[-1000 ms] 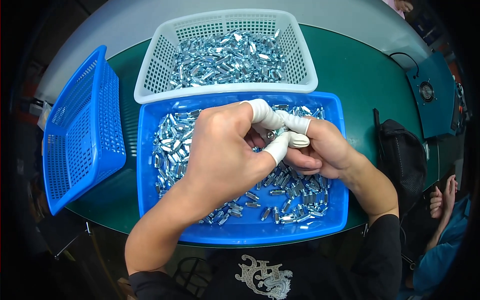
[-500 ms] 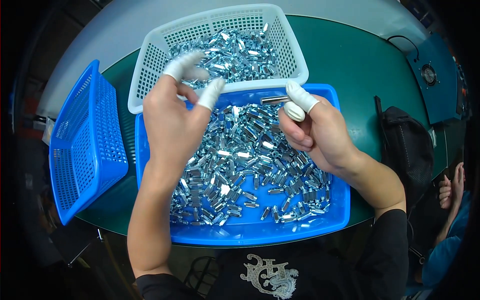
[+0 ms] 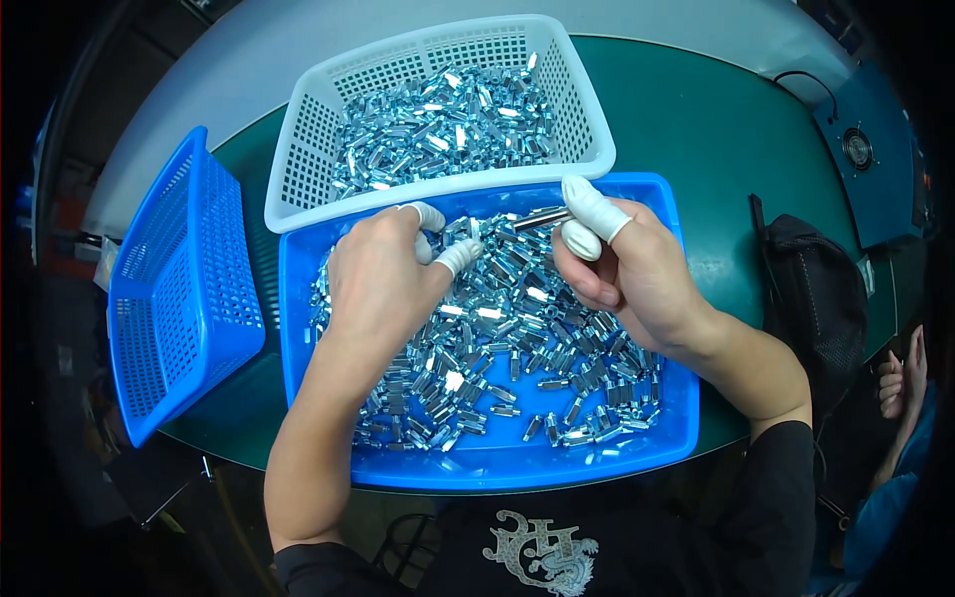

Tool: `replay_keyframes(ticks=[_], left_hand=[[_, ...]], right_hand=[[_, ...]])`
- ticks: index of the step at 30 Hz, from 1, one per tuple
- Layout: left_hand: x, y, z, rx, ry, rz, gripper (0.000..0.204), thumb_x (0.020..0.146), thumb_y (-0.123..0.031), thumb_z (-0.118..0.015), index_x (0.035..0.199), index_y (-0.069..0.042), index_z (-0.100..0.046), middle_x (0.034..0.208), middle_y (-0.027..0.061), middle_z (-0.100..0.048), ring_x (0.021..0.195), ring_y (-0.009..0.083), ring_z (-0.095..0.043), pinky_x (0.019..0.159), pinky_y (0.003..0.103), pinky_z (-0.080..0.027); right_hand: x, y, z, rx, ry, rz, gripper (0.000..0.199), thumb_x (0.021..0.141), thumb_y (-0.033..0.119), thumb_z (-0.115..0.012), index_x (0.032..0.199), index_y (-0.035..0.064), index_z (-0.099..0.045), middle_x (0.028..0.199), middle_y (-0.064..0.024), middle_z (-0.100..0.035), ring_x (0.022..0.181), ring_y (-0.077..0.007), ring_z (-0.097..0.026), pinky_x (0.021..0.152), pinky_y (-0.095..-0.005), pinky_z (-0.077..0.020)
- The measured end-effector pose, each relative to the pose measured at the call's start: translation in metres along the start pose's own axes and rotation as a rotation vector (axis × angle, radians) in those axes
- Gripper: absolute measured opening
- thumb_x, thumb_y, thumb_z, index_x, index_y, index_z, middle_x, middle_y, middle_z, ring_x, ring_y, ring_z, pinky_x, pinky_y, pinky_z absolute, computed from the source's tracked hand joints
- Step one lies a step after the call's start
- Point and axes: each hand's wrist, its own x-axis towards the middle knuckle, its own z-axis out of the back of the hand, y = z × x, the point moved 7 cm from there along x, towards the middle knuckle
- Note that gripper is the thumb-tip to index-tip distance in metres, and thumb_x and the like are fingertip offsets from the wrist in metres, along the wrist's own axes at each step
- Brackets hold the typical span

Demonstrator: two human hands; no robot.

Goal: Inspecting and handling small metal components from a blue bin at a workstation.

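A blue tub (image 3: 686,398) holds a heap of small shiny hexagonal metal fittings (image 3: 477,348). My left hand (image 3: 388,274) reaches down into its far left part, white finger cots on thumb and fingers. Thumb and forefinger are apart and touch the heap; I see no fitting held between them. Over the tub's far right side, my right hand (image 3: 637,264) pinches a short silver metal rod (image 3: 542,220) between covered thumb and forefinger. The rod points left, nearly level, above the fittings. Its right end is hidden in the grip.
Behind the tub stands a white perforated basket (image 3: 284,199) with many similar fittings. A blue perforated basket (image 3: 224,279) leans on its side at the left. On the right lie a black bag (image 3: 811,289) and a teal box with a fan (image 3: 858,147); another person's hands (image 3: 903,378) show beyond.
My left hand has come down from near the white basket's front rim into the blue tub. My right hand keeps its grip on the rod, which tilts slightly differently.
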Motion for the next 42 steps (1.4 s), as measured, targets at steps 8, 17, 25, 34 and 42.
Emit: replay_keyframes(ticks=[8,17,25,34,42], left_hand=[[-0.002,-0.003,0.001,-0.169,0.025,-0.001,0.025,0.076,-0.014,-0.069,0.096,0.001,-0.065,0.065,0.0071,-0.063,0.054,0.0175,-0.059,0.055,0.032,-0.046],[-0.011,-0.017,-0.002,-1.133,0.239,0.02,0.02,0.087,-0.012,-0.06,0.104,-0.002,-0.057,0.083,0.0048,-0.062,0.075,0.01,-0.059,0.062,0.022,-0.049],[-0.016,-0.026,0.003,-1.378,0.087,-0.056,0.027,0.082,-0.002,-0.063,0.107,0.003,-0.053,0.094,0.014,-0.063,0.081,0.0192,-0.064,0.074,0.031,-0.055],[-0.021,-0.023,0.007,-1.115,-0.008,-0.233,0.023,0.078,-0.001,-0.068,0.1,0.002,-0.062,0.092,0.0089,-0.065,0.08,0.0121,-0.062,0.072,0.024,-0.05],[-0.024,-0.031,0.015,-0.913,-0.12,-0.518,0.022,0.077,0.004,-0.067,0.097,0.003,-0.06,0.093,0.0104,-0.064,0.082,0.015,-0.063,0.073,0.026,-0.051]], right_hand=[[-0.002,0.001,-0.002,-0.011,-0.017,-0.014,0.049,0.097,0.041,-0.034,0.06,0.0097,-0.043,0.048,0.0009,-0.04,0.039,-0.0047,-0.028,0.038,-0.021,-0.0225],[-0.001,0.001,0.003,0.032,-0.067,0.05,0.044,0.097,0.039,-0.035,0.068,0.009,-0.048,0.049,0.0003,-0.042,0.04,-0.0047,-0.029,0.04,-0.0209,-0.0238],[-0.001,0.003,0.003,-0.04,-0.035,0.129,0.042,0.097,0.038,-0.036,0.071,0.0083,-0.05,0.052,-0.0001,-0.045,0.042,-0.0041,-0.031,0.04,-0.0203,-0.0249],[-0.007,0.009,-0.001,-0.252,-0.048,0.269,0.044,0.098,0.038,-0.033,0.071,0.0079,-0.049,0.054,0.0006,-0.047,0.044,-0.0034,-0.034,0.042,-0.0192,-0.0273],[-0.003,0.001,-0.001,-0.122,0.003,0.074,0.044,0.098,0.038,-0.034,0.069,0.0084,-0.048,0.05,-0.0001,-0.043,0.041,-0.0046,-0.03,0.041,-0.0204,-0.0248]])
